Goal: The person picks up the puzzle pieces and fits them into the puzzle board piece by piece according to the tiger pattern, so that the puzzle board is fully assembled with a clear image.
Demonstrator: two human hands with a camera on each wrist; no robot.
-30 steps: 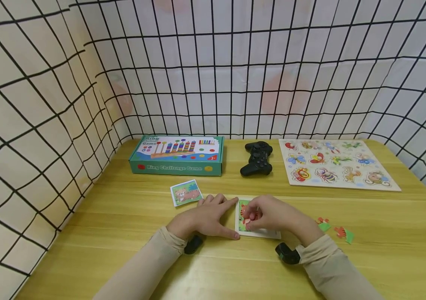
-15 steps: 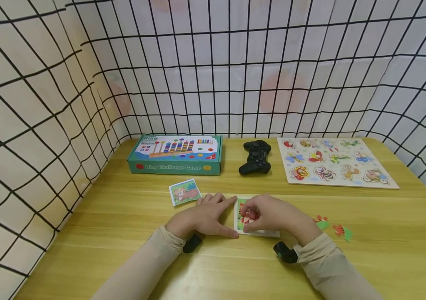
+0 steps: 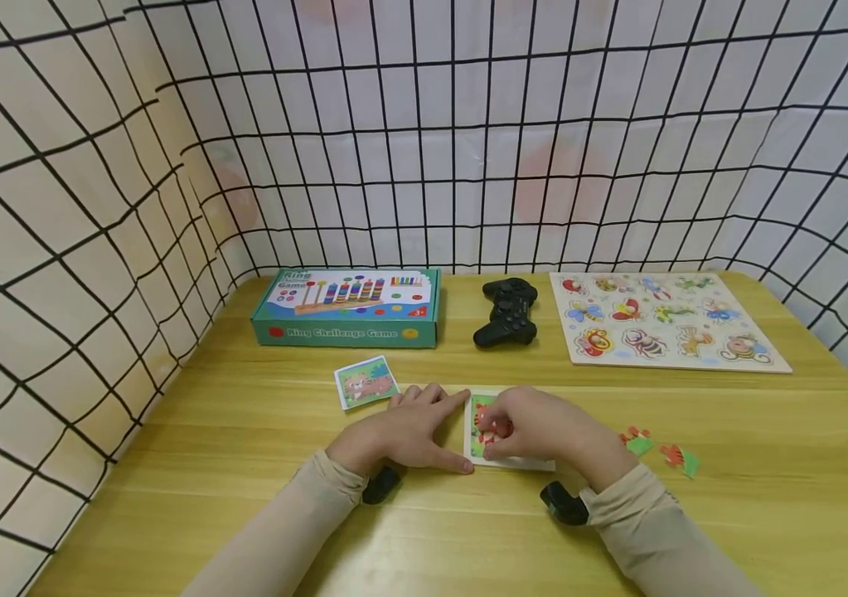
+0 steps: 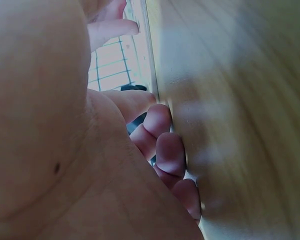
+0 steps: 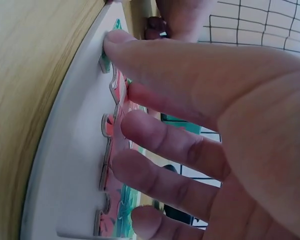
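My left hand (image 3: 414, 429) lies spread at the left edge of a small white puzzle tray (image 3: 528, 463). Its index finger and thumb touch the tray's edge. Over the tray, my right hand (image 3: 543, 427) bends down with its fingertips on the jigsaw pieces (image 3: 481, 412), orange and red on green. From the right wrist, the thumb presses a green jigsaw piece (image 5: 105, 63) near the tray's end, and the other fingertips rest along several interlocked pieces (image 5: 106, 165). Bare white tray floor (image 5: 70, 150) shows beside them. The right hand hides part of the picture from the head.
Two loose groups of orange-and-green pieces (image 3: 637, 441) (image 3: 680, 459) lie to the right. A bear picture card (image 3: 366, 383) lies behind my left hand. Further back are a Ring Challenge Game box (image 3: 346, 308), a black game controller (image 3: 507, 313) and a wooden insect board (image 3: 662, 323).
My right fingers shift slightly over the jigsaw pieces while staying at the tray. The left hand keeps its place on the tray edge. The whole view drifts slightly left.
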